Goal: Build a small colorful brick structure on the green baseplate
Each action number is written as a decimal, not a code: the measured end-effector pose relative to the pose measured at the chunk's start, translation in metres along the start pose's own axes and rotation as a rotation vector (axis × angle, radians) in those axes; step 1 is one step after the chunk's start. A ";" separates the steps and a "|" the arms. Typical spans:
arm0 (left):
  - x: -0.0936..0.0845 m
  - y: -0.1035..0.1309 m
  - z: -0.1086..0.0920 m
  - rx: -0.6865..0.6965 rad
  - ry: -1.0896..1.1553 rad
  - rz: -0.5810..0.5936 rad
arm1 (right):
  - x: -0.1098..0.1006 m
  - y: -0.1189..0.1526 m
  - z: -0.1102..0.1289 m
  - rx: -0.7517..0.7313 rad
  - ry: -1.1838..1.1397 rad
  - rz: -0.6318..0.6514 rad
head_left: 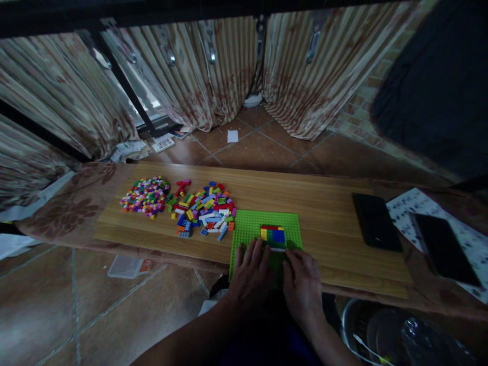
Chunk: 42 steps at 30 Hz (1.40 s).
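A green studded baseplate (267, 216) lies on the wooden board in front of me. On it sits a block of toy bricks (275, 235) in red, yellow, green and blue. A long white brick (277, 249) lies along the block's near side. My left hand (251, 267) rests over the baseplate with fingers stretched out, their tips by the block's left part and the white brick's left end. My right hand (304, 279) is curled, with fingertips on the white brick's right end. The hands cover the plate's near part.
Left of the baseplate lies a loose pile of larger bricks (208, 206); a pile of tiny colored pieces (145, 197) is farther left. A black tablet-like slab (375, 222) lies on the wooden board (324, 203) at right. Beyond it a dark device (446, 248) rests on a printed sheet (414, 203).
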State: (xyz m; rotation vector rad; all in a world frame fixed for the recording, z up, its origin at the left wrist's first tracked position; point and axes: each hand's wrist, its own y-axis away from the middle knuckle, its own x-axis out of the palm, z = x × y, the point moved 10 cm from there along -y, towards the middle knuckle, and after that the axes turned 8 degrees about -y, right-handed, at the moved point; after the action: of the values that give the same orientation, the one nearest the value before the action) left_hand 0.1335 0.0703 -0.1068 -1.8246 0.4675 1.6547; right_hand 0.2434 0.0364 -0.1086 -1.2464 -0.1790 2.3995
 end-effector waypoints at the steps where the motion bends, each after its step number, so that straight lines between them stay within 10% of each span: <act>1: 0.000 0.000 -0.001 0.004 -0.002 -0.005 | 0.001 0.000 0.000 0.002 0.002 0.002; 26: 0.004 -0.022 0.006 -0.034 0.164 -0.104 | -0.028 -0.011 -0.027 0.035 -0.123 -0.001; 42: -0.013 -0.022 0.032 -0.118 0.405 -0.142 | -0.008 -0.032 0.019 -0.137 -0.077 0.028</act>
State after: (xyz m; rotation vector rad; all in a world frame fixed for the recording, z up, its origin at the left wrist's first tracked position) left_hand 0.1218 0.1059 -0.0903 -2.2372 0.4037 1.2414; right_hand 0.2418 0.0633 -0.0818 -1.2239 -0.3574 2.4968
